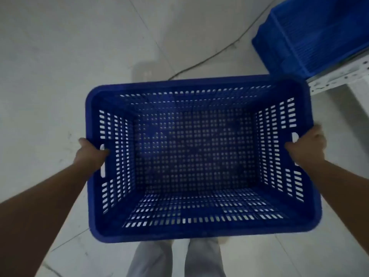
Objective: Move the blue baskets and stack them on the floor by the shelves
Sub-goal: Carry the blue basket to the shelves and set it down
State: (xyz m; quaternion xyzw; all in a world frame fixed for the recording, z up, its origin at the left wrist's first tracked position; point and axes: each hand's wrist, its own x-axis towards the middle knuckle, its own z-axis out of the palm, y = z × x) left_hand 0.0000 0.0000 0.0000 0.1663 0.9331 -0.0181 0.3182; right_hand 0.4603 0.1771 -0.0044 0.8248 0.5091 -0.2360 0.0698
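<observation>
Overhead, the head view looks straight down on a pale tiled floor [60,56] crossed by faint grout lines, with a thin dark cable [217,52] running diagonally from the upper right toward the middle and ending just beyond the far rim of the carried basket. At the upper right a second blue basket [311,33], of the same slotted plastic, sits on a white perforated metal shelf frame [339,78]; its near corner overhangs the frame's edge. That shelf corner lies close beside the far right corner of the carried basket, apart from it as far as the view shows. The floor to the left and ahead is bare tile. Below, the person's light trouser legs [175,260] show under the basket's near rim.

The blue perforated basket [191,230] is held in the air in front of the person, open side up and empty, its long sides running left to right, and the floor shows through its slotted bottom. The left hand [90,154] is closed around the left short wall at the handle slot, thumb inside against the wall and the fingers hidden outside it. The right hand [307,146] is clasped on the right short wall at the matching handle slot, thumb over the rim, fingers likewise out of sight. Both grips sit about midway along their walls, so the basket hangs level between the two forearms.
</observation>
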